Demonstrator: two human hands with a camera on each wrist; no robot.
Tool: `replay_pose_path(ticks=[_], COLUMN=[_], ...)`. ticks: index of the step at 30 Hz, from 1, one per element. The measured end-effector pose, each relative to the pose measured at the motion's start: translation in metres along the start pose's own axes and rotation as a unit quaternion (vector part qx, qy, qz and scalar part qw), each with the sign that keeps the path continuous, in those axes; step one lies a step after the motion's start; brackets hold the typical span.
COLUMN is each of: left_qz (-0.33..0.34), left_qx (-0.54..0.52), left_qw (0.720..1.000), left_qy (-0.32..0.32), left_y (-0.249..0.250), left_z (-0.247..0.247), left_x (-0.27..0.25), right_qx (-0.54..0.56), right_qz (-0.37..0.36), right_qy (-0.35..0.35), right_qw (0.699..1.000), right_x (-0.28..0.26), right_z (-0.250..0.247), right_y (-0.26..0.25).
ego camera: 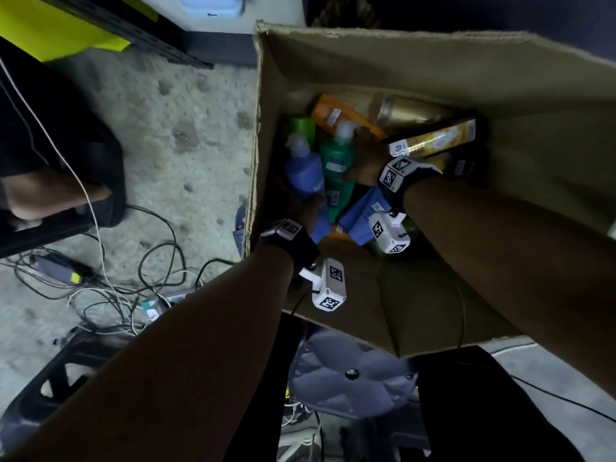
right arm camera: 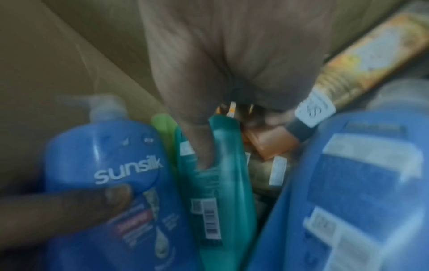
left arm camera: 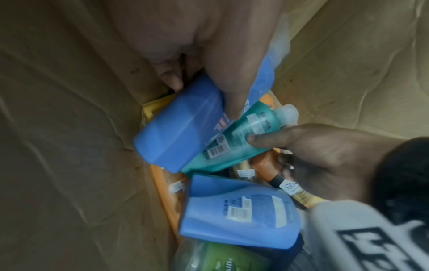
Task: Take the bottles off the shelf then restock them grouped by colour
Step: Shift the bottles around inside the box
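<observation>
Down inside the cardboard box (ego camera: 433, 68) on the floor, both hands reach among piled bottles: left hand (ego camera: 305, 208) on a blue bottle (ego camera: 305, 173), right hand (ego camera: 365, 158) on a green bottle (ego camera: 336, 165). Left wrist view: thumb and fingers (left arm camera: 234, 77) clamp the blue bottle (left arm camera: 176, 128). Right wrist view: fingers (right arm camera: 197, 139) curl round the green bottle (right arm camera: 220, 183), beside another blue bottle (right arm camera: 348, 192).
</observation>
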State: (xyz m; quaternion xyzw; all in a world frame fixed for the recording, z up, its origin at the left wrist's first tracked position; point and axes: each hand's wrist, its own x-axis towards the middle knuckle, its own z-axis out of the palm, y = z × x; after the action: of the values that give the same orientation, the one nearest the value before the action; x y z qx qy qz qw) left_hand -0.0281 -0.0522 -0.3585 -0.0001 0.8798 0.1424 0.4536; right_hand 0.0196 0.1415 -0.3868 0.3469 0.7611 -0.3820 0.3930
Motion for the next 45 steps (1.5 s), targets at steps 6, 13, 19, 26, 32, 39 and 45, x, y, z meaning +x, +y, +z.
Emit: replay_pose_path(ticks=[6, 13, 19, 26, 32, 39, 45], left_qz=[0.007, 0.018, 0.014, 0.013, 0.046, 0.044, 0.062], left_qx=[-0.05, -0.003, -0.033, -0.096, -0.077, -0.085, -0.083], left_qw=[0.999, 0.999, 0.999, 0.994, 0.994, 0.994, 0.994], left_qy=[0.003, -0.036, -0.041, -0.05, -0.056, -0.054, -0.032], left_y=[0.002, 0.016, 0.033, 0.06, 0.083, 0.093, 0.093], left_z=[0.0, -0.008, -0.027, -0.047, -0.075, -0.117, -0.15], left_x=[-0.005, -0.012, -0.04, -0.095, -0.149, -0.214, -0.27], right_qx=[0.139, 0.408, 0.509, 0.545, 0.525, 0.577, 0.597], right_qz=[-0.01, -0.009, -0.005, 0.038, 0.042, 0.084, 0.073], right_qy=[-0.001, 0.134, 0.128, 0.157, 0.157, 0.141, 0.157], right_qw=[0.99, 0.903, 0.851, 0.823, 0.836, 0.8, 0.783], right_x=[-0.005, -0.037, -0.075, -0.143, -0.208, -0.3, -0.368], right_z=[0.009, 0.033, 0.009, -0.011, -0.02, -0.036, -0.047], right_y=[-0.001, -0.012, -0.008, 0.002, 0.006, -0.003, -0.02])
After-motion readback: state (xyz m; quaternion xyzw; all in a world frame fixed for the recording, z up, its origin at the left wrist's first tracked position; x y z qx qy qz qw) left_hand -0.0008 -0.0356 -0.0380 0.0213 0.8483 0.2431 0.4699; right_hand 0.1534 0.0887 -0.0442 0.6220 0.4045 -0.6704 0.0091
